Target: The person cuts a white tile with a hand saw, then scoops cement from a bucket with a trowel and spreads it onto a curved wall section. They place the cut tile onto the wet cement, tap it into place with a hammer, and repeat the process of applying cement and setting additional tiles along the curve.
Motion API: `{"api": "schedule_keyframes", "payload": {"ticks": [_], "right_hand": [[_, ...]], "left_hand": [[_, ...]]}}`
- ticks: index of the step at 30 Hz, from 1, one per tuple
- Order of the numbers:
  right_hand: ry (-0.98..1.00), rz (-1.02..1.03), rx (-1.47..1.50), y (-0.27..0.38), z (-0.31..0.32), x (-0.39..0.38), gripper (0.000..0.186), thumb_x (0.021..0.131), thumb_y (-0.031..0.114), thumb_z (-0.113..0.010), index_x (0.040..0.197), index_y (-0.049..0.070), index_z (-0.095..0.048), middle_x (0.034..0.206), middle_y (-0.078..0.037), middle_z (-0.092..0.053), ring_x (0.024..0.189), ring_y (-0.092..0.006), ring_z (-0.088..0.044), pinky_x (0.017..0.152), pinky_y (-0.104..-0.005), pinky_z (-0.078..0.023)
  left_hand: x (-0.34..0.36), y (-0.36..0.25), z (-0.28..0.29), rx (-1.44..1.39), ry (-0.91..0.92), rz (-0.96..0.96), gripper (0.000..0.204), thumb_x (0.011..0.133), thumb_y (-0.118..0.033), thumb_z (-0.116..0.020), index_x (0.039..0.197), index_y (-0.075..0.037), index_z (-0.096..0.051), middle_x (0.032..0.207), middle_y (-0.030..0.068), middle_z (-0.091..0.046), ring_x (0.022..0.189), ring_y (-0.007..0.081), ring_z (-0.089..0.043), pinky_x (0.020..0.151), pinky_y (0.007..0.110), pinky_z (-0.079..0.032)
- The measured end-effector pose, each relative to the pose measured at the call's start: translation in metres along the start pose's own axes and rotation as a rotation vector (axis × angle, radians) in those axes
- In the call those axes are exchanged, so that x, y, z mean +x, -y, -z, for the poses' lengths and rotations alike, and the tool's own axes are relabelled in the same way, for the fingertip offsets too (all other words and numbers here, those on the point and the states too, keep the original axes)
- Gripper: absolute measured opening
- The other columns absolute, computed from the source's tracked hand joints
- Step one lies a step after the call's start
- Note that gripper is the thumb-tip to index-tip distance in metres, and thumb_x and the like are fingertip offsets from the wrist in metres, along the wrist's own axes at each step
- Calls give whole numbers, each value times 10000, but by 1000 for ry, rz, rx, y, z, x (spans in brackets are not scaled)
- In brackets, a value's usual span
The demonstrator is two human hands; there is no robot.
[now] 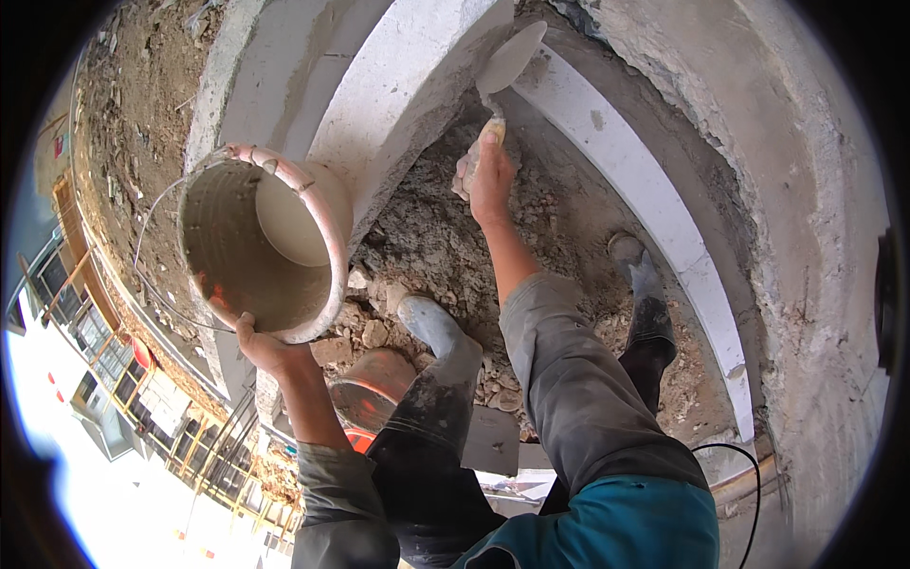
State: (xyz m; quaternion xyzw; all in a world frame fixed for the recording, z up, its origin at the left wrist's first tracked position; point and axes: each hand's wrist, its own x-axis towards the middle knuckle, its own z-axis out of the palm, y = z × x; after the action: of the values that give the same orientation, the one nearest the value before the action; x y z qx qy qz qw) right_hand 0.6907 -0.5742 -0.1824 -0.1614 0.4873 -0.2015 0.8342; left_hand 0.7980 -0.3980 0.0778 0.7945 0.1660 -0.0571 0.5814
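Left hand [267,349]: clamped on bucket [328,223] rim
Right hand [487,180]: wrapped around trowel [512,59] handle
Bucket: grey-coated inside
Trowel: near white block [630,175]

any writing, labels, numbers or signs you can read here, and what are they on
No readable text.
Bucket at the left hand: none visible.
Trowel in the right hand: none visible.
Red patch, far left: too small to tell.
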Motion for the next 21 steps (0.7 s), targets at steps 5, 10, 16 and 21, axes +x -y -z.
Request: {"api": "schedule_keyframes", "payload": {"ticks": [5, 10, 16, 21], "right_hand": [[37, 17, -24, 2, 3, 1, 451, 993, 527, -482, 869, 93, -485, 614, -53, -515, 396, -151, -462, 331, -302, -335], [-13, -130, -4, 6, 7, 1, 500, 976, 563, -481, 829, 86, -478, 585, -55, -495, 383, -162, -452, 323, -290, -317], [47, -137, -66, 16, 17, -5, 485, 969, 559, -513, 842, 91, -498, 611, -53, -526, 401, -161, -489, 326, -303, -334], [-38, -51, -464, 41, 38, -7, 434, 962, 475, -564, 933, 42, -563, 612, -64, -551, 438, -176, -544, 380, -315, -422]], "left_hand": [[1, -1, -1, -129, 18, -6, 657, 887, -86, -318, 1534, -193, -280, 1519, 141, -334, 1366, 333, -382, 1120, 503, -356], [3, 1, 3, -103, -12, -10, 649, 872, -98, -380, 1515, -97, -296, 1464, 156, -401, 1314, 341, -439, 1097, 501, -387], [2, -2, -2, -164, -80, 45, 599, 872, -101, -397, 1467, -50, -351, 1364, 168, -474, 1256, 333, -489, 1059, 499, -422], [2, 3, 5, -172, -48, 31, 601, 900, -110, -346, 1500, -91, -308, 1441, 174, -403, 1320, 339, -431, 1085, 495, -391]]}}
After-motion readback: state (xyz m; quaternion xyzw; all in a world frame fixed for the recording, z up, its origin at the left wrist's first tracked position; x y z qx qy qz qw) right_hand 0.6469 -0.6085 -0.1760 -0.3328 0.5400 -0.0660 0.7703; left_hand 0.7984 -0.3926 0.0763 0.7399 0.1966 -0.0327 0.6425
